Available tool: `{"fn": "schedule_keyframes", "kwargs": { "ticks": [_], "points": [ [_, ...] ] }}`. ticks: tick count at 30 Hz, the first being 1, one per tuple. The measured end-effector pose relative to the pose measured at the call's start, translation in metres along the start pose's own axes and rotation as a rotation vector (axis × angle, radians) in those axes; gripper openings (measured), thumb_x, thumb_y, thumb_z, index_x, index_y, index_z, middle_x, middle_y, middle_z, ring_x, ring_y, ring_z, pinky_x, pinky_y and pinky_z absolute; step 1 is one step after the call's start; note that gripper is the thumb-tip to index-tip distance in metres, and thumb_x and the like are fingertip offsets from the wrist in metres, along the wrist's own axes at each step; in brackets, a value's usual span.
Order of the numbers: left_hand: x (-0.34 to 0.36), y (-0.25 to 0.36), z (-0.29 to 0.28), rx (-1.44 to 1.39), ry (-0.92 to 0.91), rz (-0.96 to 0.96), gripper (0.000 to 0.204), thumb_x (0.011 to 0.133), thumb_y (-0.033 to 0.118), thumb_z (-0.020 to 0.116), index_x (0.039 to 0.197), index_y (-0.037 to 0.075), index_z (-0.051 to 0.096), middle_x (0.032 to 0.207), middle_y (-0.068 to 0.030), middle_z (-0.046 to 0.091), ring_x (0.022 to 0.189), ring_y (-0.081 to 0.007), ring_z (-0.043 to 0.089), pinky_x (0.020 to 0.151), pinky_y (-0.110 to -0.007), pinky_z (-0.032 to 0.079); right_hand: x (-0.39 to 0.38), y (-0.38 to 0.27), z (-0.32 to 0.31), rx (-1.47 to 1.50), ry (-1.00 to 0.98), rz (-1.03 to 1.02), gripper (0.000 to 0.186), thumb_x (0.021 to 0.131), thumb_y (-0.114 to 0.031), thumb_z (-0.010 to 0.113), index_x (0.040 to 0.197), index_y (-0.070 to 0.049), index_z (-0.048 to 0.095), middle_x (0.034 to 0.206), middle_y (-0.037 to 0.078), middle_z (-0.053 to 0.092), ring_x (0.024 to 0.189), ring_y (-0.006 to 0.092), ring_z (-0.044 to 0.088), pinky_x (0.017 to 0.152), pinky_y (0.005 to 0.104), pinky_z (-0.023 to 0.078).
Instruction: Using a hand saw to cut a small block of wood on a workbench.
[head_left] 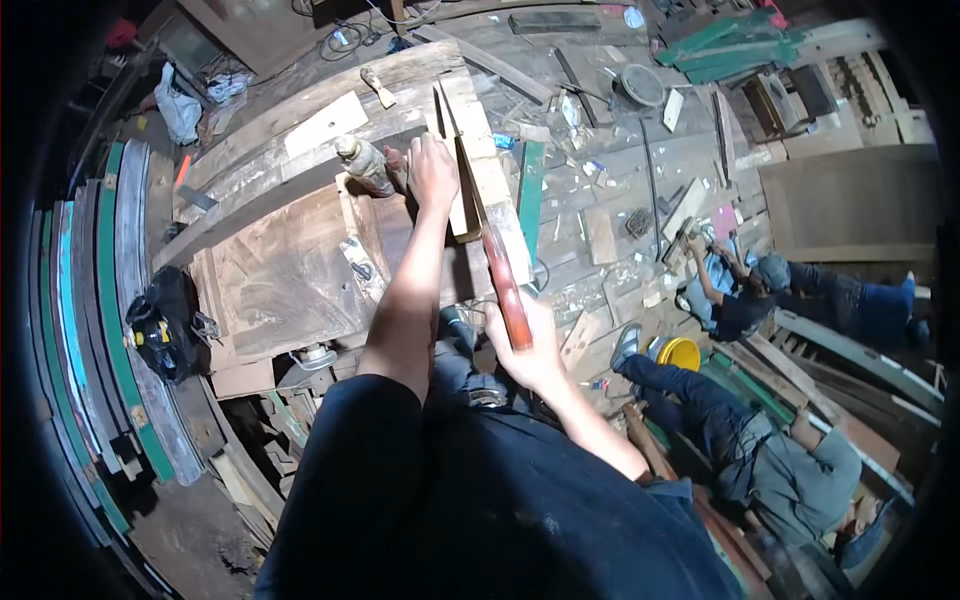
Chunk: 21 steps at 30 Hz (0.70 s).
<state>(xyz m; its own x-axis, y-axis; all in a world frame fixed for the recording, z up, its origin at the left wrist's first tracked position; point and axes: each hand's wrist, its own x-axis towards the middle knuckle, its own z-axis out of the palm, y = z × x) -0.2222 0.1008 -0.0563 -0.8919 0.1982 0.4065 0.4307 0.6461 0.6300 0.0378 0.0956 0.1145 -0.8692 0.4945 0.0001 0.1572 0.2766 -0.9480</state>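
My right hand (523,345) is wrapped around the reddish-brown wooden handle (507,290) of a long-bladed tool. Its narrow dark blade (462,150) points away from me, seen nearly edge-on; whether it is a saw or a machete I cannot tell. Left of the blade, my left hand (433,172) is closed at the bench's right end, beside a pale strip of wood (459,216). What its curled fingers grip is hidden. Close to that hand stand a dusty bottle (366,166) and a smaller reddish one (396,168).
The wooden workbench (270,255) carries a pale board (326,123) and a small brush-like thing (378,88). Stacked planks (120,300) and a black bag (163,325) lie left. Two people (745,290) (790,465) sit right, near a yellow bucket (679,354). Offcuts litter the floor.
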Motion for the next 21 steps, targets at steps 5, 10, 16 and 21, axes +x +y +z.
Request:
{"fn": "schedule_keyframes", "kwargs": {
  "ticks": [5,10,16,21],
  "points": [
    [0.000,0.004,0.012,-0.135,-0.074,-0.129,0.018,0.094,0.017,0.040,0.093,0.001,0.048,0.095,-0.0238,0.055,0.090,-0.0438,0.054,0.078,-0.052,0.042,-0.007,0.001,-0.015,0.070,0.025,0.046,0.014,0.088,-0.012,0.059,0.084,0.000,0.054,0.064,0.005,0.049,0.057,0.0122,0.046,0.055,0.0295,0.041],
    [-0.002,0.007,0.003,-0.175,-0.131,-0.214,0.022,0.096,0.020,0.038,0.092,0.000,0.046,0.086,-0.0290,0.057,0.086,-0.0473,0.055,0.075,-0.054,0.041,-0.061,-0.037,-0.043,0.029,-0.044,0.151,0.010,0.083,-0.006,0.062,0.082,0.000,0.054,0.061,0.011,0.049,0.051,0.0213,0.048,0.053,0.0311,0.042],
    [-0.004,0.006,0.006,-0.181,-0.078,-0.117,0.022,0.096,0.019,0.038,0.090,0.000,0.046,0.084,-0.0293,0.058,0.085,-0.0482,0.055,0.073,-0.054,0.041,0.012,0.012,-0.001,0.020,-0.004,0.001,0.010,0.083,-0.007,0.060,0.088,0.000,0.055,0.068,0.014,0.053,0.059,0.0243,0.052,0.060,0.0347,0.045],
    [0.001,0.000,0.008,-0.231,-0.033,-0.166,0.024,0.097,0.021,0.039,0.089,0.000,0.048,0.082,-0.0276,0.059,0.083,-0.0477,0.056,0.072,-0.053,0.041,-0.002,-0.002,-0.002,0.058,-0.033,0.152,0.014,0.082,-0.008,0.063,0.084,0.001,0.053,0.065,0.017,0.053,0.055,0.0263,0.055,0.057,0.0354,0.045]
  ]
}}
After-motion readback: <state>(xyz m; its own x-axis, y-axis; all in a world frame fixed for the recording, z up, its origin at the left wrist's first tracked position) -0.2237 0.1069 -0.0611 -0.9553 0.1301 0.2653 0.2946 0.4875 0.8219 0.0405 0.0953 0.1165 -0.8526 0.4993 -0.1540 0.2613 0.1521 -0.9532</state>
